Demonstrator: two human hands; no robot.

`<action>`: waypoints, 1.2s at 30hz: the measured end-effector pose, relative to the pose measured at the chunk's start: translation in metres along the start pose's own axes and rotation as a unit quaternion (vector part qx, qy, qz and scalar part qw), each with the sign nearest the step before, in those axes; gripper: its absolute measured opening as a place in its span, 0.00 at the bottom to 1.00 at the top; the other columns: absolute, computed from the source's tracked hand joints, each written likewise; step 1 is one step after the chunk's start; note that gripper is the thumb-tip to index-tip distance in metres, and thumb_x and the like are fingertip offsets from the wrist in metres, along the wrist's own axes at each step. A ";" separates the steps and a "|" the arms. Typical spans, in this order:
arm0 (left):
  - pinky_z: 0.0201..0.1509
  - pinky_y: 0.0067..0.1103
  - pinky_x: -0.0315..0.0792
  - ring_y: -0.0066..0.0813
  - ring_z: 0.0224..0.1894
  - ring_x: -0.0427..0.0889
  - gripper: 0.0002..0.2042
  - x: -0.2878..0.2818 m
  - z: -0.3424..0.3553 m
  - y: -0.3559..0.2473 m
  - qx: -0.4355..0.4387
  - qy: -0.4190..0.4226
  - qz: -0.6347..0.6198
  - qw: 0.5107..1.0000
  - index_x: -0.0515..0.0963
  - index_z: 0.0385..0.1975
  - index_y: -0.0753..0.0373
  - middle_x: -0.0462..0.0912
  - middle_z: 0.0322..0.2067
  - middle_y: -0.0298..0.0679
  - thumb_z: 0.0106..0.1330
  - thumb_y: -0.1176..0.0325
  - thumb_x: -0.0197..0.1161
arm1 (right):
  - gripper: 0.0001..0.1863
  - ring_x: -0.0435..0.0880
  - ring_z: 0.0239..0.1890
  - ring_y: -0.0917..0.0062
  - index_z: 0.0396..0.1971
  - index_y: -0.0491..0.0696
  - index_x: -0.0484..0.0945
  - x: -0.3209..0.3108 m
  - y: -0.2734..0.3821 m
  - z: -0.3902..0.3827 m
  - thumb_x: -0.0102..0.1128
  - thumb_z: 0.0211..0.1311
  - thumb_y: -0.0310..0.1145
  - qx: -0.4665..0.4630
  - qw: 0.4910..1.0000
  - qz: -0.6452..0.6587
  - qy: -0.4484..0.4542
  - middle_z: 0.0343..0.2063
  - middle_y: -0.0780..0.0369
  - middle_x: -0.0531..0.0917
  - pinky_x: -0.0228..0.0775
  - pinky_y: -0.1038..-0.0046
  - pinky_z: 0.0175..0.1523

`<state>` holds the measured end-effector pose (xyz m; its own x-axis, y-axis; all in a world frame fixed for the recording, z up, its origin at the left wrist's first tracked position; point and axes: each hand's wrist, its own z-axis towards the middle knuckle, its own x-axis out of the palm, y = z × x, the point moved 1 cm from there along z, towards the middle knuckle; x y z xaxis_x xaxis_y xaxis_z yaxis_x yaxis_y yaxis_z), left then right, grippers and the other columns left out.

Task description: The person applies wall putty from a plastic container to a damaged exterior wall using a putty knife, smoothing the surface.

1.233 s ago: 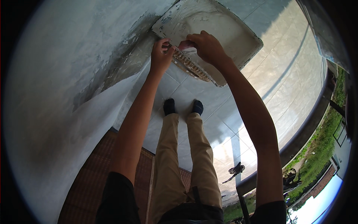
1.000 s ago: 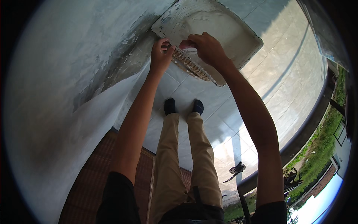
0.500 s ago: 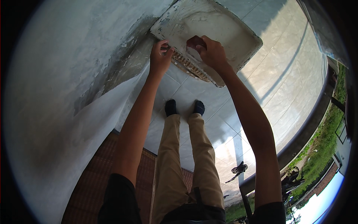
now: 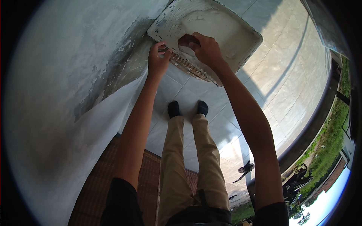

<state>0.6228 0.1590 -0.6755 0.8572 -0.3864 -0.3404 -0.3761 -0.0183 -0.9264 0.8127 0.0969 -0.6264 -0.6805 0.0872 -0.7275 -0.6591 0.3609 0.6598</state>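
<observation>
A wide rectangular tray (image 4: pixel 241 56) with a chipped, crusted rim holds a pale, wet-looking paste (image 4: pixel 215 22). My right hand (image 4: pixel 207 49) is closed on a dark reddish-brown flat piece (image 4: pixel 185 40), whose lower face is smeared with white; its exact kind is unclear. Along the tray's near edge runs a beige ribbed object (image 4: pixel 192 69), spotted with white. My left hand (image 4: pixel 158 58) has its fingers curled in a pinch at the left end of this ribbed object, by the tray rim. Whether it grips the object or the rim is hidden.
A grey plastered wall (image 4: pixel 68 75) with a rough, stained lower part rises at left. Pale floor tiles (image 4: pixel 283 67) lie partly in sun. My feet in dark socks (image 4: pixel 174 109) stand below the tray. A brown woven mat (image 4: pixel 96 184) is at lower left, greenery (image 4: pixel 324 154) at right.
My right hand has moved left over the tray with the reddish-brown piece, toward my left hand. My left hand keeps its place at the ribbed object's end. The whole view has shifted slightly.
</observation>
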 end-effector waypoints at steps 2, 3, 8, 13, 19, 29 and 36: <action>0.50 0.25 0.72 0.31 0.46 0.76 0.19 -0.001 0.000 0.003 0.010 0.005 0.005 1.000 0.73 0.52 0.62 0.74 0.45 0.42 0.61 0.69 0.66 | 0.12 0.83 0.40 0.57 0.42 0.52 0.78 0.001 0.004 0.005 0.62 0.59 0.36 -0.012 1.000 -0.001 0.013 0.33 0.55 0.85 0.74 0.58 0.44; 0.50 0.24 0.72 0.30 0.46 0.76 0.20 -0.002 0.000 0.004 0.020 0.008 0.009 1.000 0.73 0.54 0.61 0.74 0.47 0.42 0.62 0.68 0.66 | 0.11 0.83 0.40 0.58 0.41 0.53 0.78 0.001 0.006 0.006 0.62 0.59 0.36 -0.025 0.999 -0.004 0.026 0.33 0.56 0.85 0.74 0.58 0.44; 0.50 0.25 0.72 0.30 0.46 0.76 0.20 0.000 -0.001 0.002 0.012 0.009 0.014 1.000 0.72 0.54 0.61 0.74 0.47 0.42 0.62 0.68 0.66 | 0.10 0.83 0.39 0.58 0.40 0.53 0.78 -0.003 -0.001 0.008 0.62 0.59 0.36 -0.032 0.999 -0.004 0.040 0.33 0.56 0.84 0.74 0.58 0.44; 0.51 0.25 0.72 0.31 0.46 0.76 0.21 -0.003 0.000 0.005 0.011 0.015 0.006 1.000 0.72 0.54 0.61 0.74 0.47 0.42 0.62 0.68 0.66 | 0.12 0.83 0.40 0.57 0.41 0.52 0.78 -0.003 -0.009 0.001 0.62 0.58 0.37 -0.010 0.998 0.005 0.055 0.34 0.55 0.85 0.74 0.57 0.46; 0.51 0.25 0.71 0.31 0.47 0.76 0.21 -0.001 -0.001 0.001 0.015 0.015 0.010 1.000 0.72 0.54 0.62 0.74 0.47 0.42 0.62 0.68 0.66 | 0.14 0.84 0.34 0.59 0.39 0.44 0.78 -0.007 -0.021 0.002 0.63 0.55 0.36 -0.006 0.997 0.068 0.039 0.30 0.52 0.84 0.73 0.63 0.41; 0.50 0.24 0.71 0.30 0.46 0.76 0.20 0.000 -0.002 0.000 -0.002 0.012 -0.001 1.000 0.72 0.54 0.62 0.74 0.47 0.42 0.62 0.70 0.66 | 0.18 0.83 0.40 0.56 0.42 0.48 0.80 -0.005 -0.031 0.003 0.64 0.53 0.41 0.036 0.994 0.092 0.050 0.35 0.53 0.85 0.73 0.61 0.47; 0.51 0.25 0.72 0.30 0.46 0.76 0.20 -0.003 0.000 0.004 0.012 0.008 0.008 1.000 0.72 0.54 0.61 0.74 0.47 0.42 0.62 0.70 0.66 | 0.18 0.83 0.35 0.67 0.42 0.40 0.77 -0.009 -0.026 0.005 0.64 0.57 0.37 0.037 0.991 0.103 0.079 0.34 0.53 0.84 0.72 0.69 0.43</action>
<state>0.6185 0.1602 -0.6778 0.8457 -0.4004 -0.3529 -0.3810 0.0101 -0.9245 0.8379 0.0917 -0.6379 -0.8441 0.0212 -0.5357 -0.4794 0.4176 0.7719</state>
